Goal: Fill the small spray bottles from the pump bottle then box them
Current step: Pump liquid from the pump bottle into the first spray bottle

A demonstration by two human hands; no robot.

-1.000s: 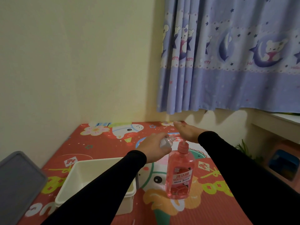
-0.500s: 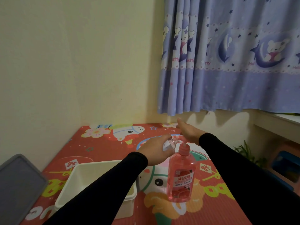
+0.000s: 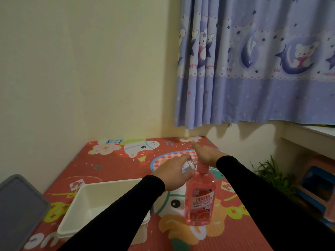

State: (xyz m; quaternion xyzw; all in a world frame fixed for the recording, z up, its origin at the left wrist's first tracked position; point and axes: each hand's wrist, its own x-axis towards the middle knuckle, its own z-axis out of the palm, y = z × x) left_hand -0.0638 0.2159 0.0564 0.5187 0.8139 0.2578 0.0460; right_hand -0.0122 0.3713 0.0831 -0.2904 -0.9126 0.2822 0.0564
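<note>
Now the left hand (image 3: 173,173) curls around a small clear spray bottle (image 3: 189,164), tilted against the pump bottle's (image 3: 199,198) pink head. The right hand (image 3: 205,153) lies flat, fingers straight, on that pump top, seemingly pressing. The pump bottle stands upright on the red mat (image 3: 116,162); a white box (image 3: 101,205) sits at its nine o'clock, a grey lid (image 3: 18,211) beyond that.

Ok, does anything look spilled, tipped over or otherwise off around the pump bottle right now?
Nothing stands out. The pink pump bottle stands upright on the play mat, the left hand holds a small clear spray bottle at its pump, and no liquid shows on the mat.
</note>
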